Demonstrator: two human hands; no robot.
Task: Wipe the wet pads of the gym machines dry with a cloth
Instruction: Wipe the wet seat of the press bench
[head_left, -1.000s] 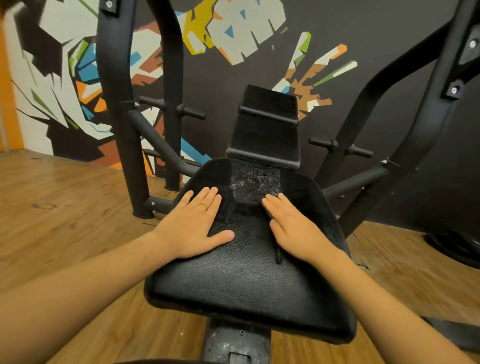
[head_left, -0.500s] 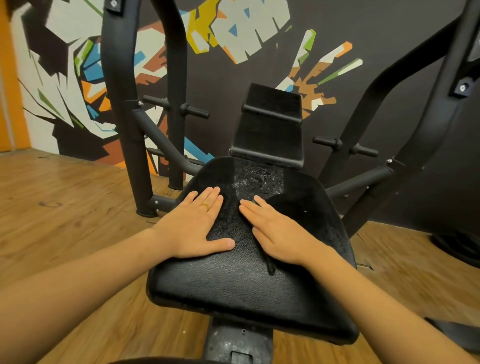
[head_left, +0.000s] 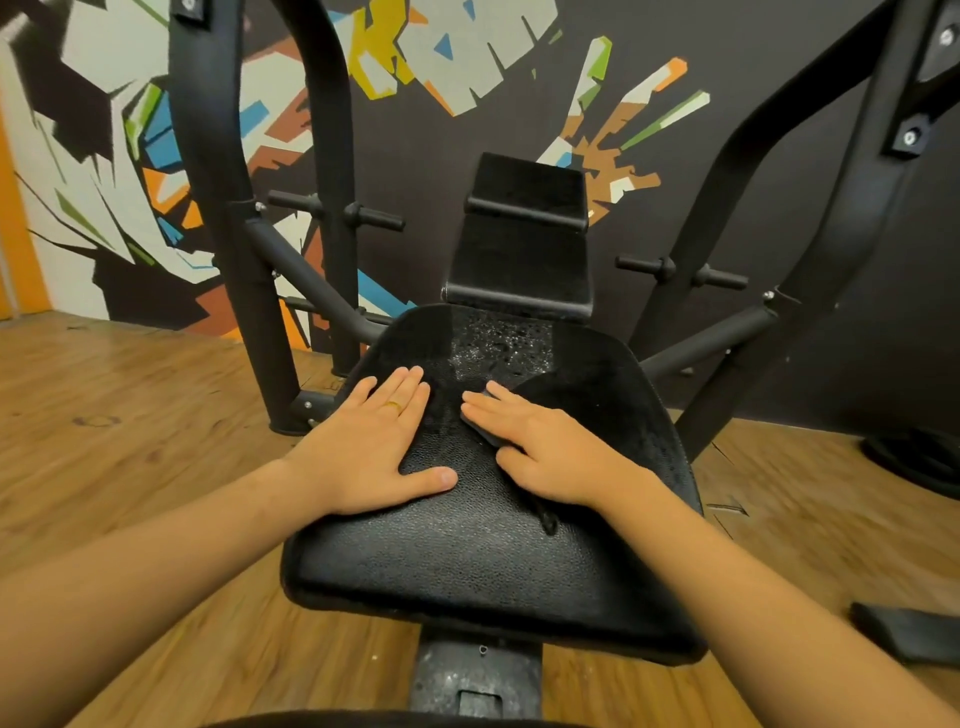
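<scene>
A black seat pad (head_left: 467, 561) of a gym machine lies in front of me, with water drops (head_left: 498, 343) on its far middle. A black cloth (head_left: 597, 405) is spread over the pad's right part. My right hand (head_left: 545, 447) presses flat on the cloth, fingers straight and pointing to the far left. My left hand (head_left: 374, 441) rests flat on the bare left side of the pad, thumb spread out. The fingertips of the two hands lie a short way apart.
A smaller black back pad (head_left: 519, 244) rises behind the seat. Black frame uprights stand at the left (head_left: 228, 208) and right (head_left: 779, 260), with short pegs (head_left: 374, 215) sticking out. Wooden floor surrounds the machine; a dark flat object (head_left: 909, 634) lies at the right.
My right hand has slid left across the pad with the cloth under it, closer to my left hand. My left hand has stayed in place.
</scene>
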